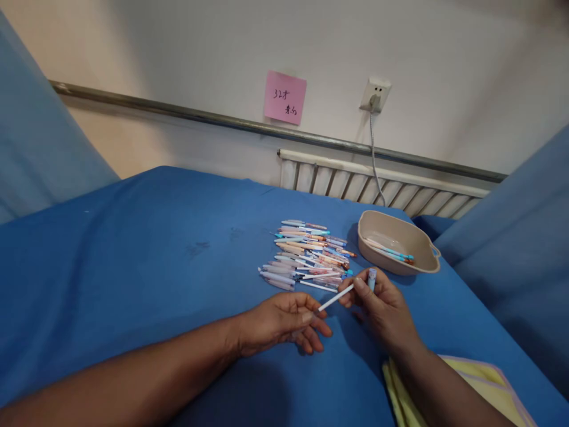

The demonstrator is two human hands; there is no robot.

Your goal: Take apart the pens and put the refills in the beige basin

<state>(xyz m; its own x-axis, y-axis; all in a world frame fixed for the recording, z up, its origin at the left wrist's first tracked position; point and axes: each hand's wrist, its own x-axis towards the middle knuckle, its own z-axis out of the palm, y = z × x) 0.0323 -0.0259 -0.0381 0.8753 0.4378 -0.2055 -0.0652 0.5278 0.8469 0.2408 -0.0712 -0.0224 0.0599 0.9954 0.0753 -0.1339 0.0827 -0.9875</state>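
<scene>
Right hand (pixel 387 305): our grip pinches a white stick (pixel 336 298).
Left hand (pixel 278 323): at its tip; grip, we cannot tell.
Pens (pixel 306 245): lying beyond.

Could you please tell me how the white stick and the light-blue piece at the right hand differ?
The white stick is plain white, while the light-blue piece has a marked upper end. The stick looks long and thin; the blue piece's visible part is shorter and thicker. The stick slants down toward the left hand, whereas the blue piece points nearly upright. Both are in the right hand.
</scene>
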